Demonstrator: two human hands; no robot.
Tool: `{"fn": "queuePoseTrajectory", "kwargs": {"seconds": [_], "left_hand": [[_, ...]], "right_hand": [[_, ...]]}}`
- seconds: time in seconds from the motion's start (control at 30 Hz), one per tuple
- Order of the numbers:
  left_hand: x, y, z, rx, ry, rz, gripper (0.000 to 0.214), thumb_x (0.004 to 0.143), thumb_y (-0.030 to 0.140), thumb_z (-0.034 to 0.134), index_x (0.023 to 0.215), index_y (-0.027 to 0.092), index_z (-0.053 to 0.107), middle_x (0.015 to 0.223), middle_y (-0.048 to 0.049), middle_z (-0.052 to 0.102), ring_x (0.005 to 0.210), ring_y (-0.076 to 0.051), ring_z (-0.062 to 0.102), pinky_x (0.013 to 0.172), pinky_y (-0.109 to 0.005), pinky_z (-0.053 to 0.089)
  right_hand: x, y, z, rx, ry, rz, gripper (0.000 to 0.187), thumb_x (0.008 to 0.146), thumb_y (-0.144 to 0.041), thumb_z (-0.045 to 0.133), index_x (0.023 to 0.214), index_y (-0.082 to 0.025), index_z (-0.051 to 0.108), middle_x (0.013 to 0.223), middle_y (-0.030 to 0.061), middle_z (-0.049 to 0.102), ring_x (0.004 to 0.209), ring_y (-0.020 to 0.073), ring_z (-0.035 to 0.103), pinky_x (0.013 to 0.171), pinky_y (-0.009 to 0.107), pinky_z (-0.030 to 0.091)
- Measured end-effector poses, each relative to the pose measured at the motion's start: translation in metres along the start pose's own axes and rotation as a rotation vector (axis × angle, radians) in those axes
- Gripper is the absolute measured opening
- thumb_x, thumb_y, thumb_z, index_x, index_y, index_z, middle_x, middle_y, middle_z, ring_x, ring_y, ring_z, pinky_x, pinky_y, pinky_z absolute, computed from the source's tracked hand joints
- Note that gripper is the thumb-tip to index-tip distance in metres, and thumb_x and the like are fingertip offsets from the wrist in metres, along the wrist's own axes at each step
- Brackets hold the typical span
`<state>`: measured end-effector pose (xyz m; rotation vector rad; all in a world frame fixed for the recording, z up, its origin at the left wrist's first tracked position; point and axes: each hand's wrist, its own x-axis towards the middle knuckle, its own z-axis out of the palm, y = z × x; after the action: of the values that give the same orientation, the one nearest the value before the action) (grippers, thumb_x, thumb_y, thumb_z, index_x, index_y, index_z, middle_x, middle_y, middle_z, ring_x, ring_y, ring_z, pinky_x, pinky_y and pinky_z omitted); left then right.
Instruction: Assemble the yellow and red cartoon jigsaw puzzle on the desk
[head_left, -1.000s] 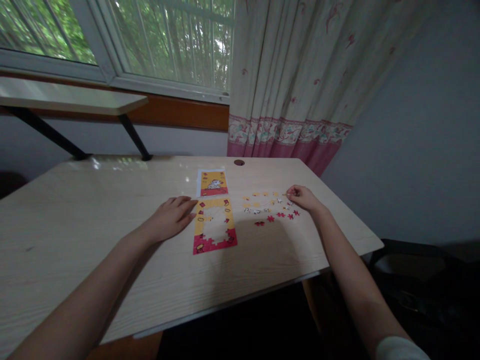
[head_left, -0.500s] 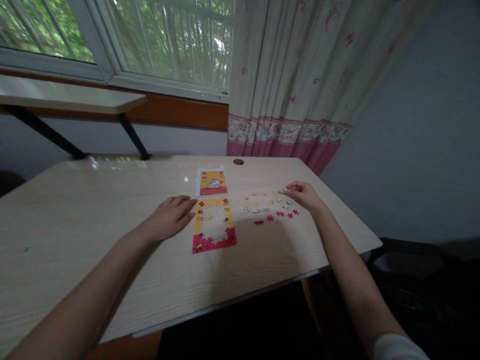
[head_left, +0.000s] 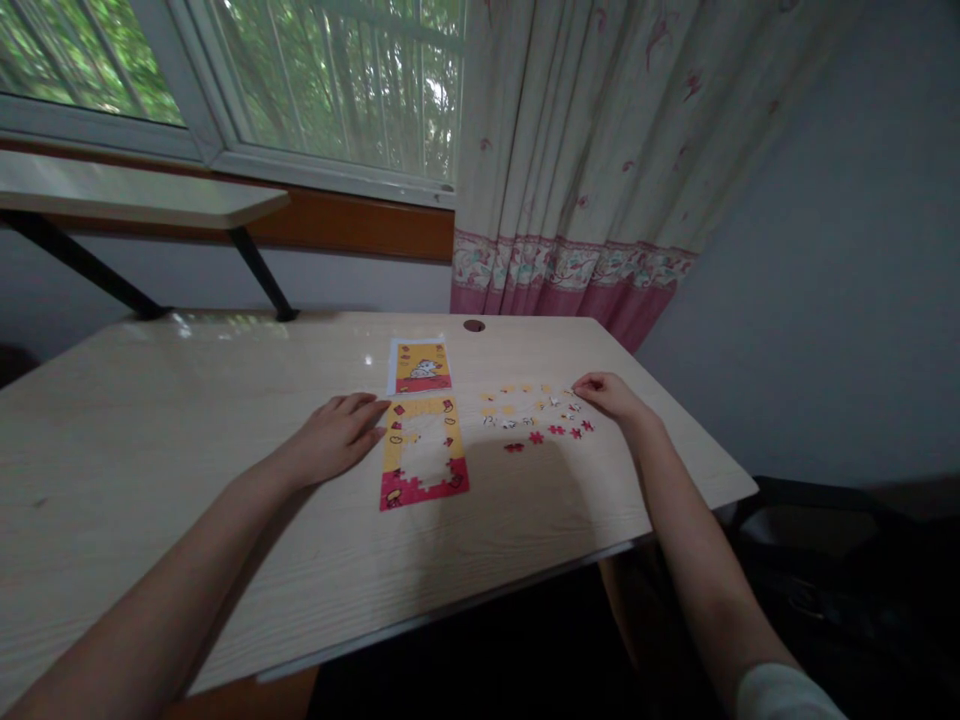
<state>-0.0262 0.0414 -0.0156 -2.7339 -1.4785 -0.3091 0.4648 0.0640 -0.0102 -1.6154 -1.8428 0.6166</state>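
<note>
- The left hand (head_left: 337, 435) lies palm down on the surface (head_left: 187, 420), just left of centre frame; its fingers are spread loose and grip nothing; the fingertips reach the left edge of the puzzle (head_left: 424, 453), touching it or very nearly
- The puzzle lies flat at centre frame; its border is joined, yellow along the sides and top, red along the bottom; the middle is a bare gap where the surface shows through
- The right hand (head_left: 611, 395) sits right of centre, knuckles up and fingers curled down at the right end of the pieces (head_left: 536, 415); the fingertips are turned under and small from here, so I cannot tell whether they pinch a piece or only rest on one
- The pieces are scattered loose between the puzzle and the right hand; yellow ones lie farther up the frame, white ones in the middle, red ones lower; one red piece lies a little apart, at the lower left of the scatter
- A card (head_left: 420, 367) with a yellow and red picture lies just above the puzzle, close to it
- A round hole (head_left: 473, 325) is cut in the surface near its far edge, above the card
- A curtain (head_left: 577, 150), pale with a pink hem, hangs at upper centre and right; a window (head_left: 300, 80) with green leaves behind it fills the upper left; a shelf (head_left: 135, 195) on dark brackets juts out below it
- A white sleeve (head_left: 780, 690) shows on the right arm at the lower right corner
</note>
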Motion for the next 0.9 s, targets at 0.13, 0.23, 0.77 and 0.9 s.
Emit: {"fn": "queuePoseTrajectory", "kwargs": {"seconds": [0.13, 0.23, 0.77, 0.9], "left_hand": [[-0.001, -0.001, 0.001, 0.02, -0.006, -0.002, 0.054, 0.09, 0.046, 0.027, 0.127, 0.015, 0.051, 0.125, -0.0151, 0.053, 0.113, -0.029, 0.05, 0.096, -0.042, 0.038], [-0.001, -0.001, 0.001, 0.021, -0.012, -0.008, 0.055, 0.09, 0.046, 0.028, 0.127, 0.014, 0.051, 0.125, -0.0154, 0.053, 0.113, -0.029, 0.05, 0.096, -0.042, 0.038], [-0.001, -0.003, 0.002, 0.008, -0.013, -0.005, 0.053, 0.09, 0.046, 0.028, 0.128, 0.016, 0.05, 0.126, -0.0141, 0.052, 0.113, -0.029, 0.049, 0.095, -0.041, 0.038], [-0.001, -0.002, 0.001, 0.008, -0.017, -0.004, 0.053, 0.091, 0.046, 0.027, 0.128, 0.015, 0.05, 0.126, -0.0146, 0.052, 0.114, -0.029, 0.048, 0.094, -0.041, 0.038]], "right_hand": [[-0.008, -0.008, -0.014, 0.024, -0.148, 0.04, 0.032, 0.066, -0.041, 0.066, 0.08, -0.013, 0.067, 0.062, 0.0005, 0.059, 0.054, 0.0103, 0.046, 0.053, 0.024, 0.037], [-0.014, -0.013, -0.019, 0.073, -0.316, 0.095, 0.038, 0.061, -0.041, 0.07, 0.087, -0.013, 0.067, 0.057, -0.0037, 0.052, 0.049, 0.008, 0.041, 0.047, 0.022, 0.031], [-0.014, -0.017, -0.012, 0.092, -0.33, 0.116, 0.027, 0.056, -0.03, 0.072, 0.075, -0.015, 0.061, 0.059, -0.0047, 0.05, 0.051, 0.0072, 0.041, 0.048, 0.021, 0.03], [-0.014, -0.018, -0.011, 0.107, -0.33, 0.115, 0.027, 0.054, -0.03, 0.071, 0.073, -0.016, 0.057, 0.06, -0.0043, 0.049, 0.052, 0.0077, 0.041, 0.048, 0.021, 0.031]]}}
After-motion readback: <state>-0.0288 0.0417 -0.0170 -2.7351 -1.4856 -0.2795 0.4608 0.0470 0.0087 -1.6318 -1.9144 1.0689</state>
